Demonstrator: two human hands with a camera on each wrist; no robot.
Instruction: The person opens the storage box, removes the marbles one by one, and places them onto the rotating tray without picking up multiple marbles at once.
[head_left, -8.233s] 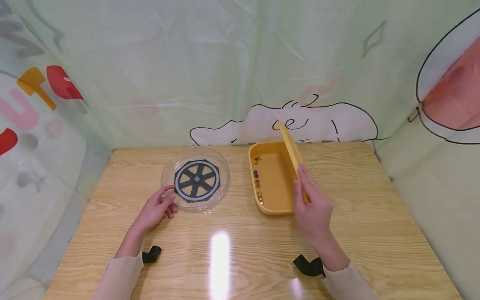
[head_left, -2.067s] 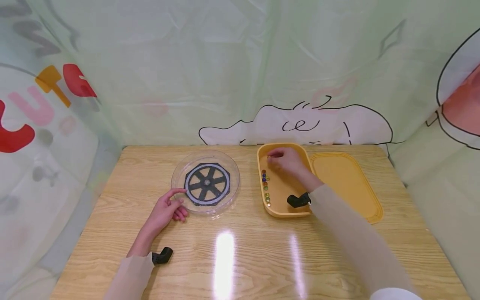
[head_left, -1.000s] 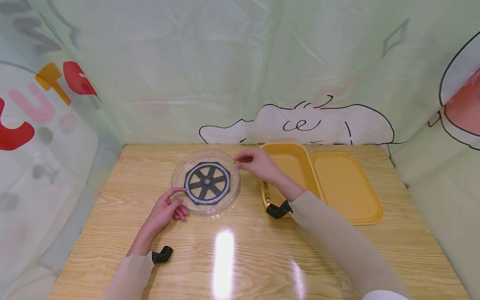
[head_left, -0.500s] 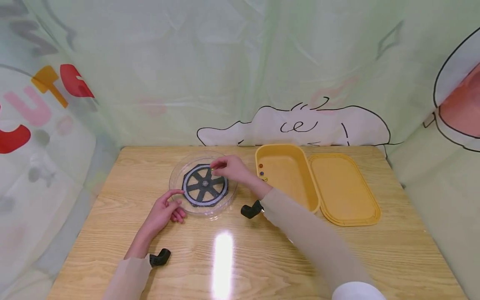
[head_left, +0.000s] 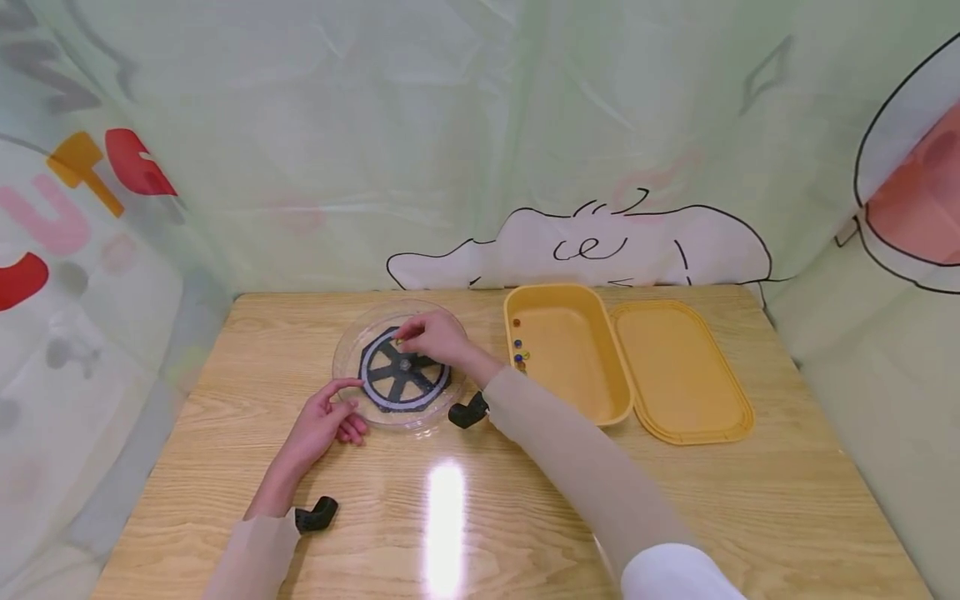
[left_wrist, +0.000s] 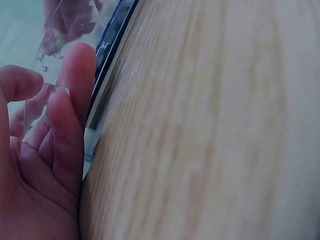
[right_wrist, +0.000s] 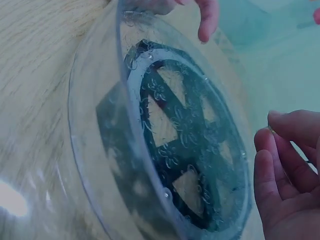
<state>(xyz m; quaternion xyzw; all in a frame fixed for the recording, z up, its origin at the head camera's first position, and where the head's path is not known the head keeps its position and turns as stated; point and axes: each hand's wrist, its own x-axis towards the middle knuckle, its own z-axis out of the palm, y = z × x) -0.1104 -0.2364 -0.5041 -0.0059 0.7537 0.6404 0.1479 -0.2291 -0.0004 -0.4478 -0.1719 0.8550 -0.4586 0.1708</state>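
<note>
In the head view, a round clear plastic dish (head_left: pixel 345 350) stands at the left of the table, over a black and white spoked wheel pattern (head_left: pixel 406 392). My left hand (head_left: pixel 318 423) holds the dish's near left rim, index finger over the edge and thumb outside. Above the dish, my right hand (head_left: pixel 435 337) pinches a small yellowish marble (head_left: pixel 398 341) between thumb and fingertips. Only a sliver of that marble (right_wrist: pixel 271 129) shows in the right wrist view. Several coloured glass marbles (head_left: pixel 518 343) lie along the left side of a yellow tub (head_left: pixel 573 358); my right sleeve hides the tub's near left corner.
Right of the tub lies its flat yellow lid (head_left: pixel 686 375). A black wrist mount (head_left: pixel 468 411) sits by the right sleeve, another mount (head_left: pixel 317 515) by the left. Behind the wooden table (head_left: pixel 750 517) hangs a printed curtain (head_left: pixel 360 167).
The lid came off the tub and was laid at its right. My right hand took a marble from the tub and carried it left over the dish. My left hand stayed at the rim.
</note>
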